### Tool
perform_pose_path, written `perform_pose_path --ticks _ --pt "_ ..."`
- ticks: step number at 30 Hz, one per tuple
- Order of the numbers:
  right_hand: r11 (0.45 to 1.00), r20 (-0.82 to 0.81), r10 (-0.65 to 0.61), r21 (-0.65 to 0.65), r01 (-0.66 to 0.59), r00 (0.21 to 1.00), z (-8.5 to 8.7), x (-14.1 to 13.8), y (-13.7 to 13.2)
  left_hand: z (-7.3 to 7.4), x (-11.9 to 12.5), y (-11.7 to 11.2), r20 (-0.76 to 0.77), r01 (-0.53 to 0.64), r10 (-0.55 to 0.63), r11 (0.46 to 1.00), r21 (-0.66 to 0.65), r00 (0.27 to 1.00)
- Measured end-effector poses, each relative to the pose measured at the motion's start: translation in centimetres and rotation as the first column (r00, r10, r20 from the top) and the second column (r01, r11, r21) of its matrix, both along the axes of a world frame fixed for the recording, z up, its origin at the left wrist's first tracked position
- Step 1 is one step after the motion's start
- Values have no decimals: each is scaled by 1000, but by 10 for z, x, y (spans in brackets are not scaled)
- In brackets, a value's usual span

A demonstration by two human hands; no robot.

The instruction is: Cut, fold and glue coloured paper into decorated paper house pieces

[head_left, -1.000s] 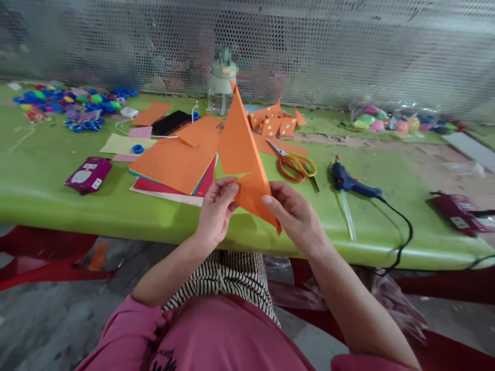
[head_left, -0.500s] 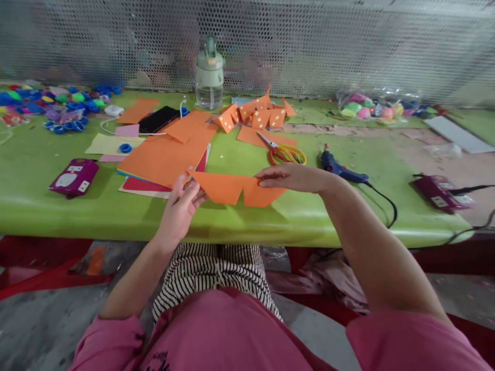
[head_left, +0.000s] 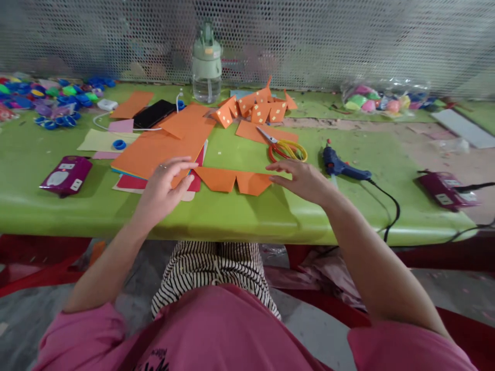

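Note:
A folded orange paper piece [head_left: 234, 180] with a V-shaped notch in its lower edge lies near the front of the green table. My left hand [head_left: 164, 183] is at its left tip, thumb and fingers apart, partly over the stack of coloured paper. At the opposite end, my right hand [head_left: 301, 180] has its thumb and forefinger spread beside the paper, fingertips close to or touching it. Scissors [head_left: 288, 149] with yellow and red handles rest just behind my right hand, partly on an orange paper strip [head_left: 247, 131].
Orange sheets [head_left: 154, 154] top the paper stack. Behind stand dotted orange paper shapes [head_left: 261, 108] and a water bottle [head_left: 207, 67]. A blue glue gun [head_left: 342, 167] with a cord lies right. A phone [head_left: 154, 113], a purple box [head_left: 66, 176] and colourful caps [head_left: 58, 100] are left.
The orange paper piece has come down onto the table. Both hands have loosened from it, fingers spreading; my left hand shifted left and my right hand slightly right.

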State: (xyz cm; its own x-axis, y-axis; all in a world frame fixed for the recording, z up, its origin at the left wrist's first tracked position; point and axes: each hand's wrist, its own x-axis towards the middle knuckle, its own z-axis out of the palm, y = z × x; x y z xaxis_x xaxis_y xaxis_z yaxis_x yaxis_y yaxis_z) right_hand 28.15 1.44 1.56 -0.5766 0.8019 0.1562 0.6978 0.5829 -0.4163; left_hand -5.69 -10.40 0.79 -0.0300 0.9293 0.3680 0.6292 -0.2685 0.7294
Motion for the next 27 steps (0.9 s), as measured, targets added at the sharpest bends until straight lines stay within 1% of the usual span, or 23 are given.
perform_pose_path --ticks 2,4,6,8,11,13,15,20,23,27 --pt "1000 21 -7 18 6 1000 -4 0 0 5 1 17 -120 63 -60 998 21 991" --pt "1000 28 -1 7 0 1000 -8 -2 2 4 5 36 -185 122 -126 992 -31 975" --pt "1000 28 10 -16 -9 1000 -10 -6 3 -1 14 53 -216 145 -162 985 -91 963" --pt "999 37 18 -35 -17 999 -11 -10 4 -6 26 68 -225 150 -174 981 -122 959" --pt "999 63 12 -41 -10 998 -13 -15 4 -10 45 83 -220 193 -231 964 -182 948" --pt "998 70 -2 -54 6 998 -13 -17 3 -9 55 89 -228 216 -268 949 -230 936" --pt "997 65 -10 -72 15 998 -14 -18 2 -6 62 93 -274 242 -317 930 -275 908" --pt "997 53 15 -78 -11 998 -16 -19 -1 7 77 100 -483 268 -448 878 -397 753" --pt "995 38 32 -97 -28 999 -18 -19 -3 12 88 104 -505 284 -507 844 -455 698" --pt "994 6 18 -108 -17 1000 -19 -17 -10 16 97 106 -503 311 -551 818 -484 666"
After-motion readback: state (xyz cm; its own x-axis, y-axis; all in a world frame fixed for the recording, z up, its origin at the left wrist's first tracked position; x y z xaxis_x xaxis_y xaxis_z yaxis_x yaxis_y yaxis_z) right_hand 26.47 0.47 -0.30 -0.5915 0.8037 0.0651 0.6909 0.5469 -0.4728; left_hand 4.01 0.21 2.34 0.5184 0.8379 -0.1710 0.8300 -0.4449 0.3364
